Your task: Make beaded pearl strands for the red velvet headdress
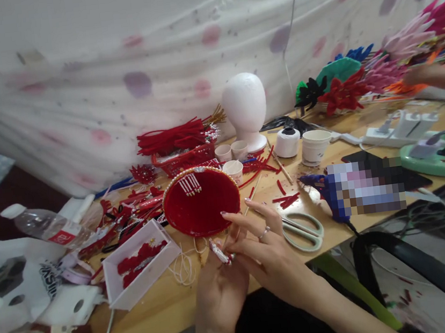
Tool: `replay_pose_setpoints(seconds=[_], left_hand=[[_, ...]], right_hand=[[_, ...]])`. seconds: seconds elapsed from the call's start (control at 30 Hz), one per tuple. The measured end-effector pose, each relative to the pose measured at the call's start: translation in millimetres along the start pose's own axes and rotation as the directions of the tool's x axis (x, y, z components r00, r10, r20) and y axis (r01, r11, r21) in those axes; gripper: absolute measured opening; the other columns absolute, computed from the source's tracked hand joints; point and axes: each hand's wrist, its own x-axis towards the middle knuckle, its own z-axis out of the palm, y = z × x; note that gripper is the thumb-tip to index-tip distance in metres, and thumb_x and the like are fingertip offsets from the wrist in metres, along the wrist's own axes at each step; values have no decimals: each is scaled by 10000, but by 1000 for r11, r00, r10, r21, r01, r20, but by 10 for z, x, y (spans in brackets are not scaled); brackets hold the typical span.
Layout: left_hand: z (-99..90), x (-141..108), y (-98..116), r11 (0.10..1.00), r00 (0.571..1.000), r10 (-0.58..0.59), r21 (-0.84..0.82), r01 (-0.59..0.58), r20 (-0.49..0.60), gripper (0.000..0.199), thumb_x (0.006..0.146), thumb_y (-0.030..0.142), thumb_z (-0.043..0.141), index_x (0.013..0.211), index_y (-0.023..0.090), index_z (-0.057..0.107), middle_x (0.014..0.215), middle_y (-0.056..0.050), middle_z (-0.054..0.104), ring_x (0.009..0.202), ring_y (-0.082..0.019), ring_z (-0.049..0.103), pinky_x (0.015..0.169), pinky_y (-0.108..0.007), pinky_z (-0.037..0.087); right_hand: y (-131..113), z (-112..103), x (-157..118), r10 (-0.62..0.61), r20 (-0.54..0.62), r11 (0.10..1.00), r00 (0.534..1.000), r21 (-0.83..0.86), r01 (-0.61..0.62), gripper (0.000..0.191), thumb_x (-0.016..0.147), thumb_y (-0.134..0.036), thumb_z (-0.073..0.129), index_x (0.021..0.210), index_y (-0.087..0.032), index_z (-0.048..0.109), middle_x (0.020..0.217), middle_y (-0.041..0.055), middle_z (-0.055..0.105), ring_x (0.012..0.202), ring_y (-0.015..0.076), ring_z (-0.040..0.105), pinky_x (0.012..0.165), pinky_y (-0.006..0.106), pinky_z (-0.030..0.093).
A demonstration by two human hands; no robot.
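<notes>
Near the table's front edge, my left hand (222, 290) holds a small white and red beaded piece (220, 253) between its fingers. My right hand (262, 242), with a ring on one finger, is pinched at the same piece from the right, its other fingers raised. Just behind the hands stands a round red velvet form (203, 204) with a beaded rim and a silver comb (190, 184) at its top. White thread (183, 268) lies to the left of my hands. Green-handled scissors (303, 231) rest to the right.
A white box (141, 265) of red pieces and a plastic bottle (49, 225) are at left. Behind stand a white foam head (245, 107), paper cups (316, 147) and a thread spool (288, 143). A blue glue gun (334, 198), power strips (400, 131) and another person's arm (439, 78) are at right.
</notes>
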Motion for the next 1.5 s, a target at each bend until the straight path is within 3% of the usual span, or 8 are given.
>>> replay_pose_setpoints(seconds=[0.1, 0.23, 0.37, 0.63, 0.77, 0.93, 1.3, 1.5], left_hand=[[30, 28, 26, 983, 972, 177, 70, -168, -156, 191, 759, 362, 851, 895, 234, 816, 1304, -65, 727, 1378, -228, 526, 1087, -264, 444], [99, 97, 187, 784, 770, 582, 432, -446, -260, 243, 615, 389, 942, 780, 254, 827, 1256, -55, 748, 1301, -251, 578, 1088, -336, 431], [145, 117, 492, 490, 650, 757, 717, -497, -67, 159, 691, 389, 890, 733, 252, 820, 1263, -65, 728, 1222, -267, 611, 1049, -400, 444], [267, 14, 889, -77, 554, 777, 919, -388, 299, 94, 828, 297, 768, 744, 270, 800, 1178, -59, 727, 1184, -264, 615, 1072, -444, 391], [338, -11, 866, -50, 536, 788, 900, -433, 302, 80, 828, 289, 765, 756, 280, 797, 1155, -47, 721, 1158, -250, 622, 1053, -422, 407], [420, -56, 739, 32, 563, 785, 890, -454, 259, 79, 818, 283, 756, 761, 269, 809, 1148, -59, 713, 1155, -262, 622, 1038, -425, 423], [371, -31, 678, 104, 527, 823, 855, -507, 213, 67, 809, 279, 773, 748, 262, 796, 1047, -45, 697, 1079, -235, 616, 983, -391, 425], [371, -3, 694, 217, 527, 840, 810, -545, 129, 102, 813, 277, 755, 722, 232, 752, 953, -27, 708, 1005, -203, 622, 945, -345, 437]], right_hand=[[136, -43, 3, 4, -94, 997, 996, 74, 3, 198, 907, -84, 659, 904, -262, 745, 1268, 40, 732, 1329, 334, 443, 1077, 569, 409], [308, -83, 16, 13, -200, 996, 980, 86, 4, 171, 885, -76, 705, 818, -233, 704, 1073, 55, 782, 1186, 312, 515, 1012, 522, 458], [419, -96, 41, 29, -243, 995, 969, 103, -4, 162, 890, -98, 723, 810, -233, 683, 858, 39, 773, 1038, 287, 570, 923, 469, 488], [362, -331, 291, 86, -215, 966, 973, 256, -29, 438, 997, -145, 534, 567, -214, 568, 684, 20, 646, 733, 192, 595, 707, 356, 460], [242, -322, 493, 211, -75, 811, 974, 570, -132, 118, 881, -235, 737, 996, -248, 759, 1023, 61, 726, 1015, 238, 648, 899, 405, 494], [87, -101, 608, 328, 115, 441, 938, 859, -260, 112, 771, -299, 828, 883, -297, 833, 1031, 48, 731, 1000, 233, 665, 907, 402, 517], [83, 17, 527, 437, 91, 311, 895, 918, -246, 99, 714, -344, 882, 725, -262, 828, 990, 37, 696, 992, 214, 630, 915, 350, 491], [202, 19, 522, 523, 123, 125, 843, 968, -219, 231, 795, -470, 808, 718, -256, 762, 979, 15, 753, 925, 176, 675, 881, 327, 537]])
